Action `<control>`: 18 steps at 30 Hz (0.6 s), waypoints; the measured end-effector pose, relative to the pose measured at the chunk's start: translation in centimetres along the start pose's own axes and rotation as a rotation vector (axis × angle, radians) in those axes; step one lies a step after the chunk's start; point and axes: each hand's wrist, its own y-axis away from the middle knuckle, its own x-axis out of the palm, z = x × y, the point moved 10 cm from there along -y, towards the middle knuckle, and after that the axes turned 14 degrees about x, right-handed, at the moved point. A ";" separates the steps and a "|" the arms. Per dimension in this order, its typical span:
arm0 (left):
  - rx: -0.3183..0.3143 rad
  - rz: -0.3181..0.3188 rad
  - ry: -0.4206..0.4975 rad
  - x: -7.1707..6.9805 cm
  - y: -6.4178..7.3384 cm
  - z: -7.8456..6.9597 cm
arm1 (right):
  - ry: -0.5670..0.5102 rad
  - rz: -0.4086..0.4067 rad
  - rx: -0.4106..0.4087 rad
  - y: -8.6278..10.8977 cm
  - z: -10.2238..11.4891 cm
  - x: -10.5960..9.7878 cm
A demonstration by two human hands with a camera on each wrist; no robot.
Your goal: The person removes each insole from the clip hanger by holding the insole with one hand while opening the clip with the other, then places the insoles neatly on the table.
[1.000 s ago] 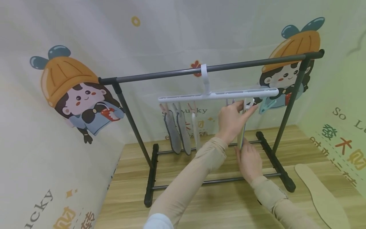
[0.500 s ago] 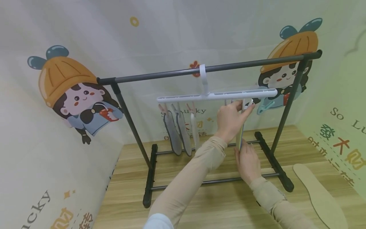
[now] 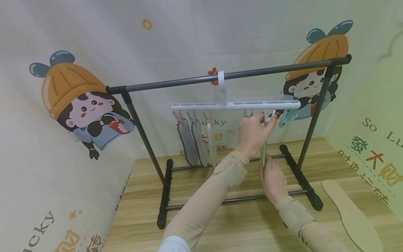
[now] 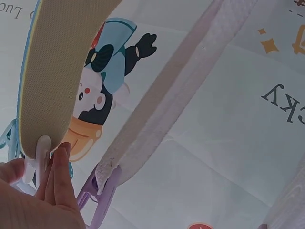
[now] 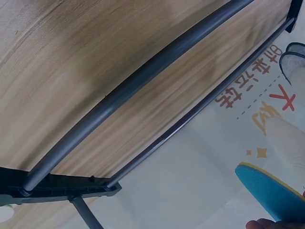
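Observation:
In the head view my left hand [image 3: 253,134] is up under the right half of the white hanger [image 3: 242,105]. Its thumb and fingers pinch a white clothespin [image 4: 43,155] at the top end of an insole [image 4: 55,71]. This insole is beige on one face and teal with a yellow edge on the other. Lower down, my right hand [image 3: 273,180] holds its bottom part between thumb and fingers; only some fingertips [image 5: 261,224] show in the right wrist view. A purple clothespin [image 4: 101,198] beside the left hand grips a pale fuzzy insole [image 4: 162,98].
The hanger hooks over a black rack [image 3: 176,83] on a wooden table [image 3: 141,196]. Two grey insoles [image 3: 188,143] and a whitish insole [image 3: 211,145] hang at left. A teal clothespin [image 3: 287,119] hangs at right. A beige insole [image 3: 351,213] lies on the table, right.
The hanger has tilted slightly, its right end lower and its left end higher. Both hands keep their places on the clothespin and insole. The head view has shifted a little.

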 end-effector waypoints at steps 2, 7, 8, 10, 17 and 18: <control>-0.002 0.002 -0.008 0.0 0.0 0.0 | 0.001 0.014 0.012 0.0 -0.1 0.1; 0.002 0.011 -0.059 -0.2 0.0 -0.1 | -0.007 0.001 0.002 0.0 -0.1 0.1; 0.005 0.013 -0.065 -0.2 0.0 -0.1 | -0.010 -0.005 -0.002 0.0 -0.1 0.0; 0.009 0.019 -0.060 -0.3 0.0 -0.1 | -0.018 -0.012 -0.004 0.1 -0.1 0.0; -0.001 0.045 -0.017 0.0 0.0 0.2 | -0.024 0.029 0.027 0.3 -0.6 0.3; 0.005 0.050 -0.027 0.0 0.0 0.1 | -0.024 0.040 0.035 0.4 -0.7 0.4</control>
